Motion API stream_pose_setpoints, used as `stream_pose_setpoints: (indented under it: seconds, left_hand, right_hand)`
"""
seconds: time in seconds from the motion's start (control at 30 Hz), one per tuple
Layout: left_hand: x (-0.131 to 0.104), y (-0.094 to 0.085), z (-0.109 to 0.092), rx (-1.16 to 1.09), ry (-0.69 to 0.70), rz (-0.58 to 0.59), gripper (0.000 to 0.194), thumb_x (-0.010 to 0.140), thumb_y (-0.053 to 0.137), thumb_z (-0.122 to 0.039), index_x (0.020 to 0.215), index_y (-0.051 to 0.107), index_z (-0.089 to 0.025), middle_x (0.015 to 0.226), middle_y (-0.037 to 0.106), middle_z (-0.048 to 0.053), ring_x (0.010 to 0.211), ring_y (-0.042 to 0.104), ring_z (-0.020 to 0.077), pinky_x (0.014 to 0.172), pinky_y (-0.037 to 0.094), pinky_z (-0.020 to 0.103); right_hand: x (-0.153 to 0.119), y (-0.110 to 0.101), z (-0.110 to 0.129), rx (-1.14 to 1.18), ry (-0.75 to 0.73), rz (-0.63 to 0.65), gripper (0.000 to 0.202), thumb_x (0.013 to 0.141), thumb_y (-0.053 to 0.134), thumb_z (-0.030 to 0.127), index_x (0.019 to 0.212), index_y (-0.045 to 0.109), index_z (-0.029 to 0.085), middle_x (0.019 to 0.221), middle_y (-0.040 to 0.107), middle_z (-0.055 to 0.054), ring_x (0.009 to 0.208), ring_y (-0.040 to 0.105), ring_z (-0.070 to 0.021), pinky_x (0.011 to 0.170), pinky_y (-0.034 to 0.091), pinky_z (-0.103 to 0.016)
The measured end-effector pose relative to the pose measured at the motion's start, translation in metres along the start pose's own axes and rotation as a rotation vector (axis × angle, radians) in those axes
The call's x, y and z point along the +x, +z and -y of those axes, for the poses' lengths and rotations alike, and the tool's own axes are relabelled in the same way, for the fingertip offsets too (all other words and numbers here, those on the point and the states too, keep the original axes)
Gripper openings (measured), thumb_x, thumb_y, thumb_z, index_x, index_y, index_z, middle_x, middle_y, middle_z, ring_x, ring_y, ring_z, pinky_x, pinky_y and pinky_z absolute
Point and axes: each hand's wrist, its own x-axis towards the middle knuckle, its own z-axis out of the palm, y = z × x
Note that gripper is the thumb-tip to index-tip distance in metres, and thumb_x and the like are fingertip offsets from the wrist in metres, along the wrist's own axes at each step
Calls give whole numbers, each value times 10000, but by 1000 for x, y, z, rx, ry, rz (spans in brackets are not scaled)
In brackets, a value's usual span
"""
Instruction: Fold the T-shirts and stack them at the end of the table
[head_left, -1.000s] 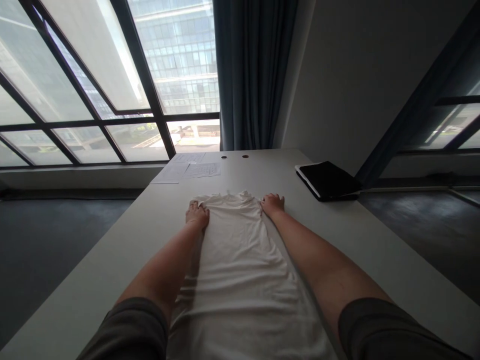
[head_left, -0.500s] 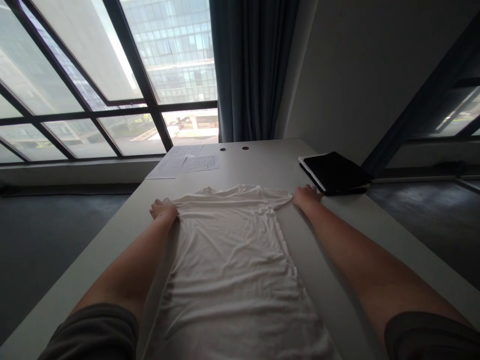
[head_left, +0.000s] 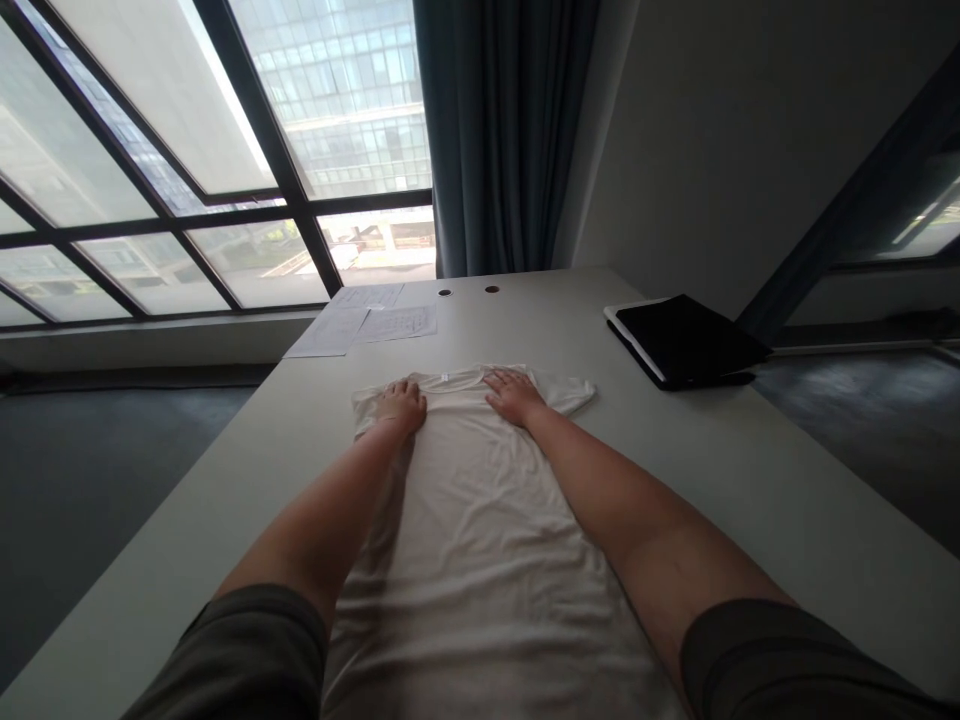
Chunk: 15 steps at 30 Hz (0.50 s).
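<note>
A white T-shirt lies spread on the white table, its collar at the far end and its body running toward me. My left hand rests flat on the shirt near the left shoulder, fingers stretched out. On the other side of the collar, my right hand lies on the fabric with its fingers spread. A small label shows at the neckline between the two hands. Both short sleeves stick out to the sides, and wrinkles cross the lower body of the shirt.
A black folder-like stack with a white layer sits at the table's right edge. Several printed sheets lie at the far left. Two round holes pierce the far tabletop. Beyond stand a dark curtain and windows.
Both hands have let go of the sleeve ends and moved inward onto the shirt's shoulders. The collar now lies flatter, with its label showing.
</note>
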Motion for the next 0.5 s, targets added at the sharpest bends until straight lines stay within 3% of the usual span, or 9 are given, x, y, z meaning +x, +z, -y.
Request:
stream_pose_setpoints:
  seconds: [0.13, 0.23, 0.37, 0.5]
  left_hand:
    - [14, 12, 10, -23, -134, 73, 618, 984, 337, -591, 1547, 435, -357, 1684, 297, 91, 1501, 253, 457, 1144, 134, 740]
    - [23, 11, 12, -41, -147, 86, 647, 969, 344, -627, 1561, 410, -376, 1696, 272, 75, 1520, 212, 458, 1141, 66, 771]
    - [20, 6, 18, -54, -165, -3, 622, 975, 364, -551, 1538, 437, -297, 1631, 374, 133, 1475, 336, 378, 1182, 160, 672]
    - [8, -2, 41, 8, -181, -125, 458, 946, 460, -432, 1324, 604, -216, 1549, 443, 159, 1383, 425, 363, 1120, 328, 561]
  right_hand:
    - [6, 9, -5, -11, 99, 29, 610, 1044, 339, 544, 1618, 327, 339, 1721, 182, -71, 1555, 166, -352, 1207, 60, -668]
    - [12, 9, -10, -28, 142, 55, 619, 1042, 302, 579, 1629, 270, 384, 1731, 140, -46, 1562, 134, -352, 1193, 36, -694]
    - [16, 9, -15, -20, 134, 34, 622, 1044, 308, 559, 1632, 278, 357, 1728, 160, -40, 1561, 146, -321, 1226, 65, -621]
    - [12, 5, -15, 14, 96, -126, 553, 1049, 344, 446, 1533, 495, 225, 1633, 386, -105, 1485, 301, -290, 1236, 167, -478]
